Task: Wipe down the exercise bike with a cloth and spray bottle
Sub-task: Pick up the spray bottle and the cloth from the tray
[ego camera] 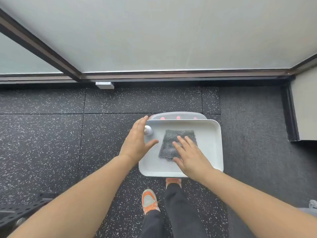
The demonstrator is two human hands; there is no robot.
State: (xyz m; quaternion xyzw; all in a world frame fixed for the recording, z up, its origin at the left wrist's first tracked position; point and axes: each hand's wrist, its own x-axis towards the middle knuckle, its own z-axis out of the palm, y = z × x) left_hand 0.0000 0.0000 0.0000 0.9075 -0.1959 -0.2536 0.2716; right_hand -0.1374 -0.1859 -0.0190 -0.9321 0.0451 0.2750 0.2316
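Observation:
A white tray (212, 134) sits on a low stool in front of me. A folded grey cloth (173, 140) lies flat in its middle. At the tray's far left corner stands a small white spray bottle (148, 130), seen from above and partly hidden by my left hand (137, 143). That hand is open, fingers together, thumb spread, just left of the bottle. My right hand (190, 157) is open with fingers spread and rests over the cloth's near right part. The exercise bike is not clearly in view.
The stool (178, 115) is grey with pink dots and stands on black speckled rubber flooring. A frosted glass wall with a dark frame (154, 76) runs behind. Black perforated equipment (20, 210) sits at lower left. My orange shoes (149, 200) are just before the tray.

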